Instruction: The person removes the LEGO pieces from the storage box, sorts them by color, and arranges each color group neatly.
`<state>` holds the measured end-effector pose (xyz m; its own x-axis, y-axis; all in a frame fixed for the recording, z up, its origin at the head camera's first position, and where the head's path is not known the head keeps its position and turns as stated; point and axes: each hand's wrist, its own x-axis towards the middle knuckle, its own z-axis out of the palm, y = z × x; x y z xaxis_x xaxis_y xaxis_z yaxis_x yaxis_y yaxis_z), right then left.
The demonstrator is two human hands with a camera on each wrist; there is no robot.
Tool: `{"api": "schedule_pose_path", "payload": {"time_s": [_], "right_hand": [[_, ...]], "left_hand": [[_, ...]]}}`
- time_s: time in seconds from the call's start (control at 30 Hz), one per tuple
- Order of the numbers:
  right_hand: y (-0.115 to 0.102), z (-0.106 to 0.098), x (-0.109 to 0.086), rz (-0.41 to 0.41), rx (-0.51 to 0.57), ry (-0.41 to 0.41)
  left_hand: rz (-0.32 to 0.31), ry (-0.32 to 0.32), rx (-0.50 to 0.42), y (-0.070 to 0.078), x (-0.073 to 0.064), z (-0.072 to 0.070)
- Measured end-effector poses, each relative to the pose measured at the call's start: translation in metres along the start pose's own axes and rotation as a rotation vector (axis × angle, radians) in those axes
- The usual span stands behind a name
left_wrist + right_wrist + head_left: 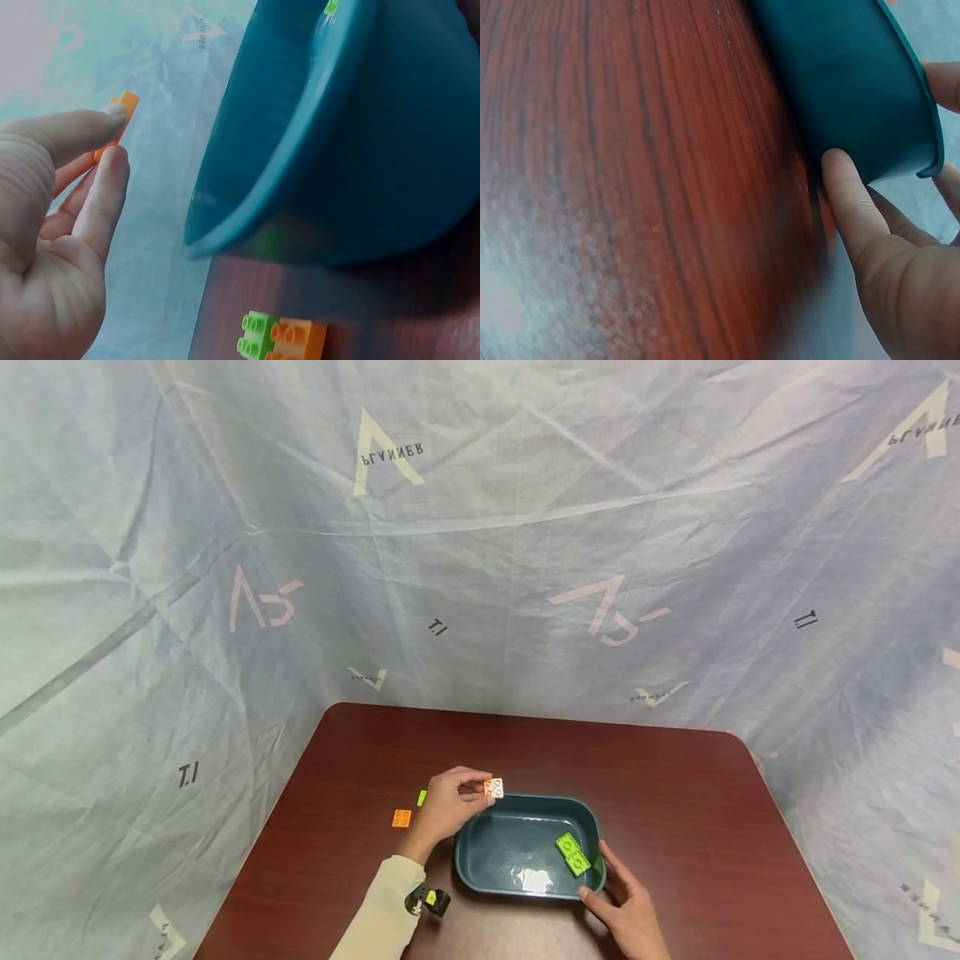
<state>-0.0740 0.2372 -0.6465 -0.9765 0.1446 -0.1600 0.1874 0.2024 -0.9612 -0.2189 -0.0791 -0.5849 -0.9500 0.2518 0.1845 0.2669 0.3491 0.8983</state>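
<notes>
My left hand (450, 806) pinches an orange toy building brick (118, 124) between thumb and fingers, near the far left rim of a dark teal plastic tub (517, 893). In the head view, the held brick's studded face looks mostly white in the glare. My right hand (628, 906) grips the tub's right end, thumb at the near corner and fingers along the side; in the right wrist view the thumb (847, 187) presses low on the outer wall. Green bricks (572, 854) lie inside the tub, toward its right end.
Left of the tub, an orange brick (401, 818) and a green brick (422, 797) lie on the dark red wooden table (660, 793); my left hand partly hides the green one. A black wrist strap (427, 900) is on the left wrist. Grey printed sheeting (510, 610) hangs around the table.
</notes>
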Motion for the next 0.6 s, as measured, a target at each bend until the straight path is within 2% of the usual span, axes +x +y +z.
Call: {"api": "schedule_pose_path", "payload": {"time_s": [0.27,0.6], "right_hand": [[0.0,0.0,0.0,-0.003,0.018,0.004],[0.002,0.0,0.0,-0.019,0.003,0.003]], "left_hand": [[-0.028,0.001,0.014,-0.008,-0.003,-0.02],[-0.112,0.04,0.006,-0.023,-0.009,-0.042]]}}
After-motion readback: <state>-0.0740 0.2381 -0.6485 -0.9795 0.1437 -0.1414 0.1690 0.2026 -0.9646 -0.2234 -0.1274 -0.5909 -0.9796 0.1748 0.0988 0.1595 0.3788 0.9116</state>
